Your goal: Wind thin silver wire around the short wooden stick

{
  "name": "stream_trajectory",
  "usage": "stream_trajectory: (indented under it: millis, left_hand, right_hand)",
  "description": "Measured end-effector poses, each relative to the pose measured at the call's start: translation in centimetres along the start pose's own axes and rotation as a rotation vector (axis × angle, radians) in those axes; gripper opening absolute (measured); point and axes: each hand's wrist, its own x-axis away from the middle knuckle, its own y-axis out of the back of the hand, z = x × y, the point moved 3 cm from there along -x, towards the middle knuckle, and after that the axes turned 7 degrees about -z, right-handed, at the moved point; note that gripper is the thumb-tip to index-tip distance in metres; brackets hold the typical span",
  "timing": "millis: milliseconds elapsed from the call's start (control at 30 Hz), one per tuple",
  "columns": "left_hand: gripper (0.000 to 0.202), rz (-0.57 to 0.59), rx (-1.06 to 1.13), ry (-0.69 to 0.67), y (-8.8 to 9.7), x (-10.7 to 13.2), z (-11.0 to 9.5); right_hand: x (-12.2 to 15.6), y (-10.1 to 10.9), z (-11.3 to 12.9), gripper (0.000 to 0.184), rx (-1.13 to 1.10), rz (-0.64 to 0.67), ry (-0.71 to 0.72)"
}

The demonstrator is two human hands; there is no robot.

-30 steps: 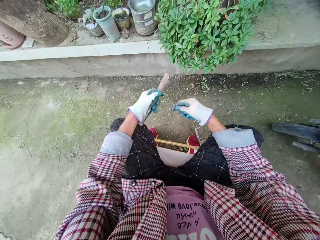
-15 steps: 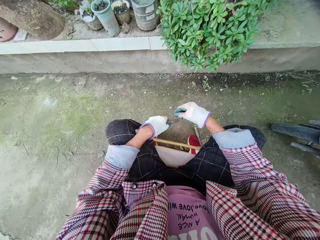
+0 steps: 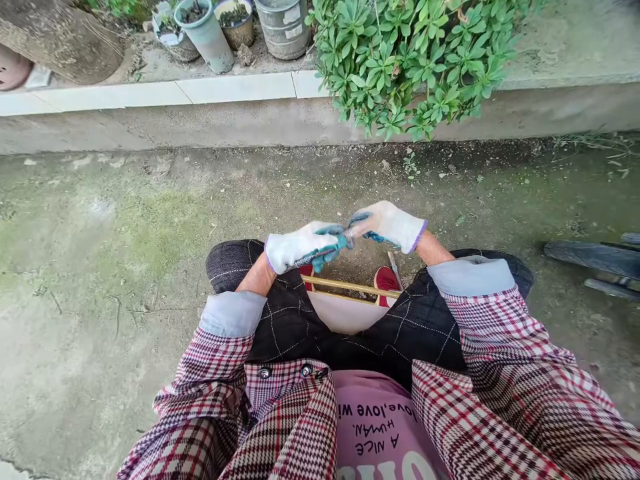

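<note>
I sit with both hands in white gloves with teal palms, held over my knees. My left hand (image 3: 295, 247) is closed round a slim grey tool (image 3: 320, 253) that lies almost level and points right. My right hand (image 3: 387, 225) has its fingers curled and pinched at the tool's tip, where the two hands meet. What the right fingers pinch is too small to name. Below the hands a thin yellow rod (image 3: 350, 285) crosses between my knees, above a white object (image 3: 345, 312) and my red shoes (image 3: 387, 277).
Mossy concrete ground stretches to the left and ahead. A raised kerb (image 3: 150, 97) carries plant pots (image 3: 205, 33) and a metal bucket (image 3: 283, 27). A leafy green plant (image 3: 410, 60) hangs over it. Dark objects (image 3: 590, 257) lie on the ground at the right.
My left hand came down from a raised position, where the tool's wooden end pointed up, and moved in to meet my right hand. The right hand barely moved.
</note>
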Motion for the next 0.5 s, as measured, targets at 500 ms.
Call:
stream_trajectory:
  millis: [500]
  left_hand:
    - [0.014, -0.527, -0.897, 0.026, 2.3, -3.6, 2.5]
  right_hand:
    - [0.6, -0.9, 0.3, 0.023, 0.076, 0.031, -0.080]
